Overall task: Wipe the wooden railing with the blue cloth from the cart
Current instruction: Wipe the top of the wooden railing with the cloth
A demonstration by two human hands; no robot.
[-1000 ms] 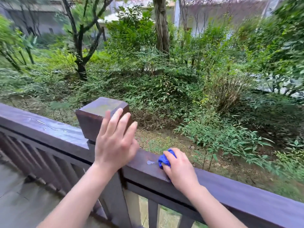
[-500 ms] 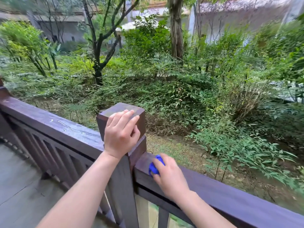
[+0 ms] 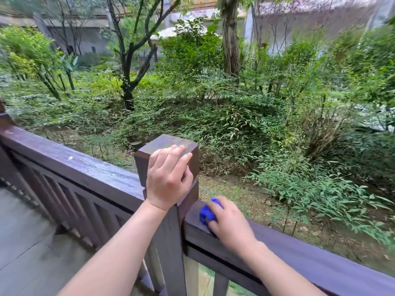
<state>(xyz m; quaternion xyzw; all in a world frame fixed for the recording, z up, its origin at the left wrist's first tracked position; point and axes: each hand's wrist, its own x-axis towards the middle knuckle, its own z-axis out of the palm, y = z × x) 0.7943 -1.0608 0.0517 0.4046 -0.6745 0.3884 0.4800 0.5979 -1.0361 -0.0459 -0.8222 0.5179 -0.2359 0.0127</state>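
Head view: in the lower centre, the left hand (image 3: 168, 178) lies relaxed, fingers flat against the square post cap (image 3: 162, 145). Just right of the post, the right hand (image 3: 232, 225) clutches the bunched blue cloth (image 3: 207, 213), pressing it onto the wooden railing (image 3: 320, 267) top. Shrubs (image 3: 213, 116) fill the upper frame.

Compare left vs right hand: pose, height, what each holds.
Left hand lies with fingers fairly straight on the post cap, holding nothing; right hand curls around the bunched blue cloth. Left hand sits higher, on the post; right hand is lower, pressing the cloth onto the top rail just right of the post. Shared: both bare, both on the wooden railing.
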